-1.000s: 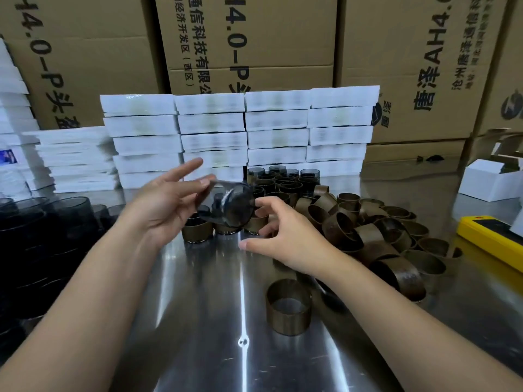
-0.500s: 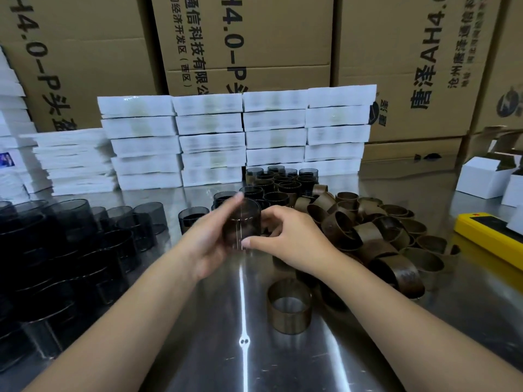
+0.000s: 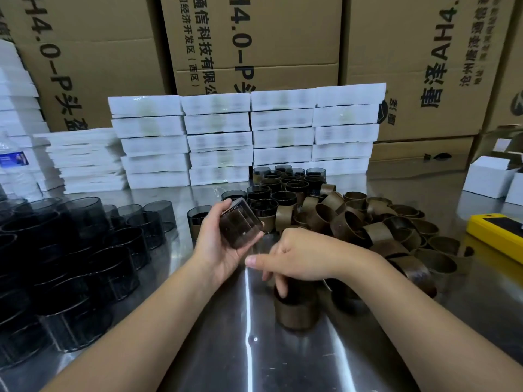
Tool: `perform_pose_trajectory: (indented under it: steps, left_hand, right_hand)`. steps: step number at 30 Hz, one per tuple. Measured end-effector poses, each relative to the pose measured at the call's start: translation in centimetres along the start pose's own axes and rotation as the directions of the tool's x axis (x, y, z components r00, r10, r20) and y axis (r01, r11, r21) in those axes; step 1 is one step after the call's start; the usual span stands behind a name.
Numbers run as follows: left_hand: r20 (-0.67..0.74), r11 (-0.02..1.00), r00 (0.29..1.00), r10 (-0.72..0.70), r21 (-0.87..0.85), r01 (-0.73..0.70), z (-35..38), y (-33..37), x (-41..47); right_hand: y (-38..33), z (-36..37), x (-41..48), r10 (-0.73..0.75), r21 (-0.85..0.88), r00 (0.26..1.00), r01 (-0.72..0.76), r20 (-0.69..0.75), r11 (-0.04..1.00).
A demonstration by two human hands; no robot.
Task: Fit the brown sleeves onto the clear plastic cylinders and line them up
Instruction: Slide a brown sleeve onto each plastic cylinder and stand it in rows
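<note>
1. The left hand point(image 3: 220, 247) is raised over a steel table point(image 3: 226, 360), fingers and thumb wrapped round a clear plastic cylinder point(image 3: 240, 224) that is held tilted.
2. The right hand point(image 3: 300, 258) is just beside it and lower. Its curled fingers point(image 3: 281, 288) reach down onto the top rim of a brown sleeve point(image 3: 297, 312), which stands upright on the table under the hand. The thumb points left, free of the sleeve. Whether the fingers actually grip it cannot be told.
3. Between the two forearms, toward the viewer, lies a strip of bare steel.
4. Left of the left forearm, bare dark cylinders point(image 3: 73, 250) stand packed together.
5. Right of the right hand lies a loose pile of sleeves point(image 3: 382, 230), the nearest close to the wrist.
6. Beyond both hands, sleeved cylinders point(image 3: 283, 190) stand in rows. Behind them, stacked white boxes point(image 3: 249, 137) and cardboard cartons point(image 3: 254, 38) close off the far side.
7. A yellow device point(image 3: 498, 233) sits past the pile, far right.
</note>
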State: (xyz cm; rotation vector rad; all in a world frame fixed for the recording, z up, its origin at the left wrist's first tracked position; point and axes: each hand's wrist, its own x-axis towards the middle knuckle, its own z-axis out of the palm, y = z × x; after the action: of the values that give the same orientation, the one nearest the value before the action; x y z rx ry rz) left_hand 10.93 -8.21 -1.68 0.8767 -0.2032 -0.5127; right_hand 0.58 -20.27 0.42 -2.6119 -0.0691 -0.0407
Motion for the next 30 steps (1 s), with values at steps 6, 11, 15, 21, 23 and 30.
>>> perform_pose_trajectory:
  steps: [6, 11, 15, 21, 23, 30]
  left_hand:
    - [-0.035, 0.982, 0.995, 0.096, -0.160, -0.100, -0.3, 0.6, 0.4]
    - [-0.072, 0.955, 0.993, 0.092, -0.275, -0.108, -1.1, 1.5, 0.7]
    - [-0.027, 0.974, 0.998, 0.063, -0.216, -0.067, -1.5, 1.5, 0.7]
    - [0.055, 0.996, 0.997, 0.050, -0.072, -0.046, -1.3, 0.9, 0.8]
    - [0.105, 0.999, 0.994, 0.038, -0.036, -0.035, -1.1, 0.7, 0.6]
    - [0.192, 0.979, 0.980, -0.044, 0.204, 0.004, -0.7, -0.3, 0.1]
  right_hand:
    - [0.3, -0.4, 0.2, 0.108, 0.005, 0.970, -0.109, -0.220, 0.994]
    - [1.0, -0.5, 0.7, 0.110, 0.015, 0.925, -0.112, -0.363, 0.994]
    - [1.0, -0.5, 0.6, 0.097, -0.010, 0.878, -0.115, -0.468, 0.993]
    - [1.5, -0.4, 1.1, 0.120, 0.063, 0.765, -0.103, -0.633, 0.993]
    - [1.6, -0.3, 1.1, 0.104, 0.096, 0.729, -0.053, -0.677, 0.994]
    - [0.9, 0.2, 0.9, 0.011, 0.105, 0.657, 0.105, -0.754, 0.989]
